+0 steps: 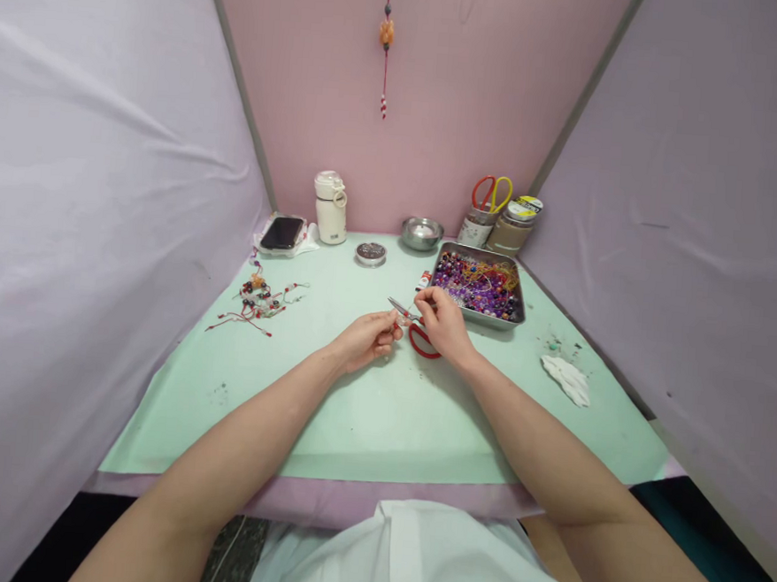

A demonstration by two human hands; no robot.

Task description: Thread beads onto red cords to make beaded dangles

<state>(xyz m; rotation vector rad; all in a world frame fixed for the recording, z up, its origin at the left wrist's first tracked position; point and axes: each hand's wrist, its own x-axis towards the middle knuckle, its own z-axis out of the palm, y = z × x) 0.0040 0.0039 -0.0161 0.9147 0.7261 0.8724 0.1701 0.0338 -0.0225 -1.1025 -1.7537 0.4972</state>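
Observation:
My left hand (366, 338) is closed in a pinch at the middle of the table, on a small red and clear piece, perhaps beads on a cord. My right hand (445, 326) is just to its right, thumb and finger pressed together; anything between them is too small to make out. A pair of red-handled scissors (424, 342) lies on the mat beneath and between the hands, blades pointing to the upper left. Part of the scissors is hidden by my right hand. Just beyond that hand, a metal tray (521, 311) holds purple, dark and orange beads and yellow cord.
Beaded red cords (259, 301) lie at left, near a phone (282, 233) and a cream bottle (331, 209). Behind are a round bead container (371, 253), a metal bowl (422, 233) and jars (514, 227). A white glove-like cloth (567, 380) lies right. A beaded cord (387, 34) hangs on the back wall.

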